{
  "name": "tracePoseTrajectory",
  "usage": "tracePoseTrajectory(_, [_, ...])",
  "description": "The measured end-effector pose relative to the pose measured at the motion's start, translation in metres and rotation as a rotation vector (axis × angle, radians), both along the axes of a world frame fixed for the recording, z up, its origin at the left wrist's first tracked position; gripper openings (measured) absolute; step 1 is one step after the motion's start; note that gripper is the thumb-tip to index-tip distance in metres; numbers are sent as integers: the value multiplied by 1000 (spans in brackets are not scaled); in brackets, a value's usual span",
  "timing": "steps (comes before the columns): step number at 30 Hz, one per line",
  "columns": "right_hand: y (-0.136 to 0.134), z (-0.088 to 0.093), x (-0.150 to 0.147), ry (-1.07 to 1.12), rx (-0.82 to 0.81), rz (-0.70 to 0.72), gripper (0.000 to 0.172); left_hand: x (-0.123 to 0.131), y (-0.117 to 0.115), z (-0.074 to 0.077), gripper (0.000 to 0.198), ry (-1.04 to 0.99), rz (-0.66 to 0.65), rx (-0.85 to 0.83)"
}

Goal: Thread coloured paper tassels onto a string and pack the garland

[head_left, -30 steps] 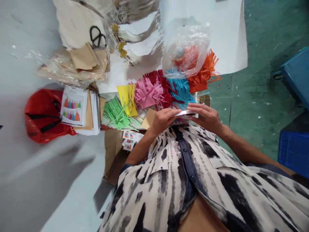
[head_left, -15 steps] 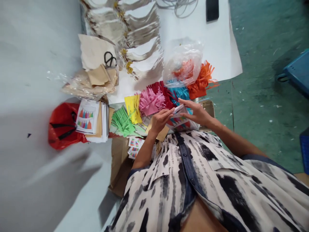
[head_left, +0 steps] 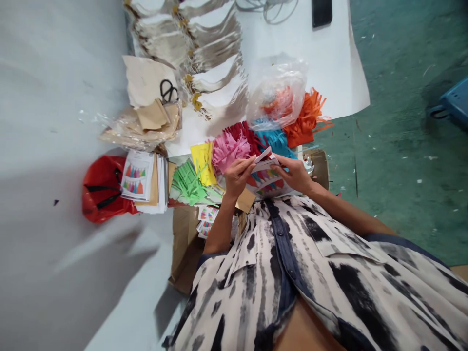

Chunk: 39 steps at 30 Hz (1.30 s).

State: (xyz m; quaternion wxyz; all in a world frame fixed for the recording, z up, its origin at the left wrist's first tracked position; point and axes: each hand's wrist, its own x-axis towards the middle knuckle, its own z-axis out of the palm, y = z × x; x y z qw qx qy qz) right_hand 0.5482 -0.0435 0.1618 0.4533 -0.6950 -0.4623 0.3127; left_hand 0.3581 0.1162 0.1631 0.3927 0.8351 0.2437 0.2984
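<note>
In front of my waist is a white printed packet (head_left: 269, 184) with a picture of colourful tassels, its upper edge raised like a flap. My left hand (head_left: 237, 174) pinches this upper edge from the left. From the right, my right hand (head_left: 295, 174) closes its fingers on the opposite corner. Just beyond the hands are fringed paper bundles: pink (head_left: 229, 150), dark red (head_left: 241, 130), blue (head_left: 276, 142) and orange (head_left: 306, 117). Yellow fringed paper (head_left: 203, 163) and green fringed paper (head_left: 188, 183) are left of my left hand. Fingers partly cover the packet.
A clear plastic bag (head_left: 280, 92) rests over the fringes. At left are black scissors (head_left: 168, 90), brown paper pieces in plastic (head_left: 146, 126), printed sheets (head_left: 137, 174) and a red bag (head_left: 100, 187). White stacks (head_left: 219, 68) and a phone (head_left: 321, 12) are farther back. Below stands a cardboard box (head_left: 183, 243).
My right hand has gone from spread fingers to gripping the packet's right corner. The packet's upper edge stands more raised, and its printed face shows more. The view has shifted slightly.
</note>
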Motion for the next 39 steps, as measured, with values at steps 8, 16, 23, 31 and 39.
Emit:
tracePoseTrajectory(8, [2, -7, -2, 252, 126, -210, 52, -14, -20, -3, 80, -204, 59, -367])
tracePoseTrajectory(16, [8, -18, -5, 343, 192, -351, 51, -17, -71, -36, 53, -161, 350, -834])
tracePoseTrajectory(23, [13, -25, -9, 263, 178, -444, 60, -5, -74, -42, 52, -211, 476, -818])
tracePoseTrajectory(31, [0, -23, -7, 218, 236, -356, 43, -13, -54, -47, 87, -276, 287, -668])
tracePoseTrajectory(39, [-23, -30, 16, 340, 97, -38, 57, -16, -39, -45, 68, -233, 82, -421])
